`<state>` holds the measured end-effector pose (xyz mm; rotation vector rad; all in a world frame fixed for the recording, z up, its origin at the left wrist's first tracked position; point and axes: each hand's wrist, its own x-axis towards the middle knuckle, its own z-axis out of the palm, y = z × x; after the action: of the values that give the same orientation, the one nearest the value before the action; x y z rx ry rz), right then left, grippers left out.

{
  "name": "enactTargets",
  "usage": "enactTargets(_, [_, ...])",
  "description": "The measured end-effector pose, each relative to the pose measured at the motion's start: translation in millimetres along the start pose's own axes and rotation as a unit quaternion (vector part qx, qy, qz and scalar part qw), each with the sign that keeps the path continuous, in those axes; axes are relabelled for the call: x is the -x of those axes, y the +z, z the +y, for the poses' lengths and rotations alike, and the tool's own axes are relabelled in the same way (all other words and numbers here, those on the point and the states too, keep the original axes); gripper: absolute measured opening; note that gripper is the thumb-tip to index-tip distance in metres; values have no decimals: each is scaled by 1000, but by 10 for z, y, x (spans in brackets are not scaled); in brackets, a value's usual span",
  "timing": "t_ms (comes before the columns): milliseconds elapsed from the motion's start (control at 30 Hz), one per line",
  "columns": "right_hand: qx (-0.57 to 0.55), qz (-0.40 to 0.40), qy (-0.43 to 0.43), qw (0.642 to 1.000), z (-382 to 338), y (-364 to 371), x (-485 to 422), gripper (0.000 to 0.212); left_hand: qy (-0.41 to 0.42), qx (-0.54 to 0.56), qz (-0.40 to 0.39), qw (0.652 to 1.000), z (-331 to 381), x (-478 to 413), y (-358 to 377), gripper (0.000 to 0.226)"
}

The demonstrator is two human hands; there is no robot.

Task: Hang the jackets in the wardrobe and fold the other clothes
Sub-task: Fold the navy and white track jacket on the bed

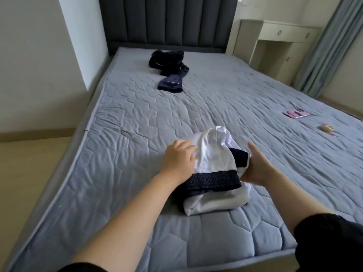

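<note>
White-and-navy garment (212, 173) lies nearly folded, gripped by left hand (178, 160) and right hand (255, 167) (far dark clothes (169, 69) await folding).

Bare left hand (179, 160) and right hand (255, 169), bare forearms (125, 218), black sleeves (332, 240) higher up both arms.
</note>
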<state>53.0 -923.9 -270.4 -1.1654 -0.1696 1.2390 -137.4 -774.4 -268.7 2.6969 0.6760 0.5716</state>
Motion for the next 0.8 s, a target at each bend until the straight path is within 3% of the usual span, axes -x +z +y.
enactTargets(100, [71,-5,31,997,-101,-77,10,59,-9,-56,-120,991,-35,-4,259,52])
enactTargets(233, [230,4,28,973,-31,13,12,37,-10,-97,-119,988,23,-16,404,54])
enactTargets(400, [186,30,111,976,-50,-52,188,12,15,-82,-123,989,84,-26,432,57])
enactTargets(533, [278,83,170,942,-44,-115,283,25,15,-104,-141,984,179,-5,532,57])
enactTargets(600, [353,190,85,912,-40,-115,226,33,-4,-117,-134,984,224,21,588,57])
enactTargets(667, [452,305,-70,836,-63,-105,164,29,-14,-121,-122,985,247,28,631,58])
enactTargets(733, [512,302,-125,795,-67,-34,128,28,-16,-122,-111,986,257,27,649,58])
enactTargets(800, [557,263,-90,783,6,13,73,41,-16,-124,-105,987,257,29,654,58])
